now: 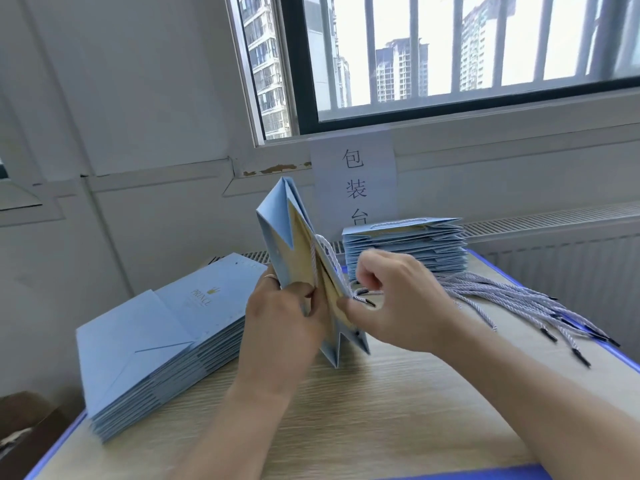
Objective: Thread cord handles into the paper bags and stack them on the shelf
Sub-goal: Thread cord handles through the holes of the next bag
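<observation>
A light blue paper bag (282, 233) with a yellow inside stands tilted on the table, its mouth spread open toward me. My left hand (282, 320) grips its near top edge. My right hand (391, 299) pinches a grey-white twisted cord (320, 258) at the bag's other panel; the cord's black tip sticks out by my thumb. A loop of that cord lies inside the bag.
A stack of flat blue bags (152, 344) lies at the left on the wooden table (363, 410). A second stack with cord handles (405, 245) sits at the back under a paper sign. Several loose cords (519, 306) fan out at the right, near the table's blue edge.
</observation>
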`<state>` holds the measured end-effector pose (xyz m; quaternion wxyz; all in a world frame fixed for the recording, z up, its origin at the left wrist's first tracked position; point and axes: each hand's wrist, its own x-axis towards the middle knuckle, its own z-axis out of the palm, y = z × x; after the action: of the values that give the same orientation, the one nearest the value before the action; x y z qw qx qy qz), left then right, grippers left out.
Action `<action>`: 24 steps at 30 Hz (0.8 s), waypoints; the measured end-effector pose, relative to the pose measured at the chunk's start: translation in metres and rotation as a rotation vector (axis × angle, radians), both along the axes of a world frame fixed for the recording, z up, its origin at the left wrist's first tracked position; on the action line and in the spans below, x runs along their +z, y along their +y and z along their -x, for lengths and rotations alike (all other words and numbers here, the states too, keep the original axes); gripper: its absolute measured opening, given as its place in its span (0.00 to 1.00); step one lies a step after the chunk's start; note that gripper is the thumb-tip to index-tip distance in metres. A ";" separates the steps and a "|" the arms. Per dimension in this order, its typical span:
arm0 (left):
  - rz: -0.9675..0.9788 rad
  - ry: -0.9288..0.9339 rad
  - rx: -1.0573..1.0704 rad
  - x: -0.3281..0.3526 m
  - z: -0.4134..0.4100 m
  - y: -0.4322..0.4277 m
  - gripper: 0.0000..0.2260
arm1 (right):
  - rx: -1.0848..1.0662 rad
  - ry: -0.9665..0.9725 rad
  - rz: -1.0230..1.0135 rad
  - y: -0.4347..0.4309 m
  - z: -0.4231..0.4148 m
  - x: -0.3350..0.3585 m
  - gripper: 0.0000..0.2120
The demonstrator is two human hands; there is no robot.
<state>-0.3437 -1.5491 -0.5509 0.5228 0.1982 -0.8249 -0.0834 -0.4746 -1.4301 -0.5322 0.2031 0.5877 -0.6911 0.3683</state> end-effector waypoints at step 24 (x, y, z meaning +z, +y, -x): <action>0.019 0.083 0.003 0.015 -0.011 0.011 0.11 | 0.065 0.091 -0.243 -0.003 -0.005 -0.003 0.24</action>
<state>-0.3325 -1.5379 -0.5356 0.5588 0.1908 -0.8028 -0.0827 -0.4691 -1.4335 -0.5347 0.1496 0.6461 -0.7015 0.2611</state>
